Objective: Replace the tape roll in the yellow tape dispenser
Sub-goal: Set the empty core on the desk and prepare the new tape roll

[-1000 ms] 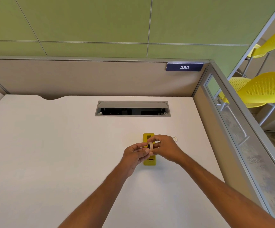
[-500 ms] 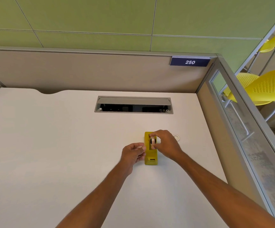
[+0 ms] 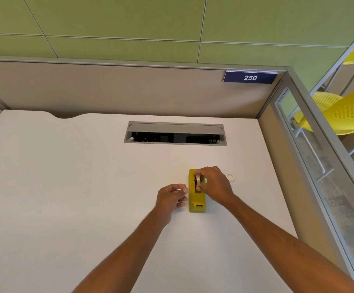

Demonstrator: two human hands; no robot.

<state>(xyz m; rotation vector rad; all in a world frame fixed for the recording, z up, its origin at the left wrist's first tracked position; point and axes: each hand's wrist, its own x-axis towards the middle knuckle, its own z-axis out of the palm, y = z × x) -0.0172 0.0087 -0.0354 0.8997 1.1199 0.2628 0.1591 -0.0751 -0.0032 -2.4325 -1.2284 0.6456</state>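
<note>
The yellow tape dispenser (image 3: 196, 198) lies on the white desk (image 3: 66, 187), its cutter end toward me. My right hand (image 3: 214, 185) grips the tape roll (image 3: 197, 180) upright in the dispenser's slot, thumb and fingers around it. My left hand (image 3: 172, 197) hovers just left of the dispenser with curled, parted fingers, holding nothing that I can see. A small white ring, an empty tape core (image 3: 231, 177), lies flat on the desk just right of my right hand.
A grey cable hatch (image 3: 175, 129) is set into the desk behind the dispenser. A beige partition (image 3: 108, 92) closes the back and a glass-and-metal panel (image 3: 311, 166) the right side. Yellow chairs (image 3: 349, 111) stand beyond the panel.
Both hands held the roll above the dispenser a second ago. My right hand has lowered the roll into the dispenser slot, and my left hand has let go and drawn back to the left.
</note>
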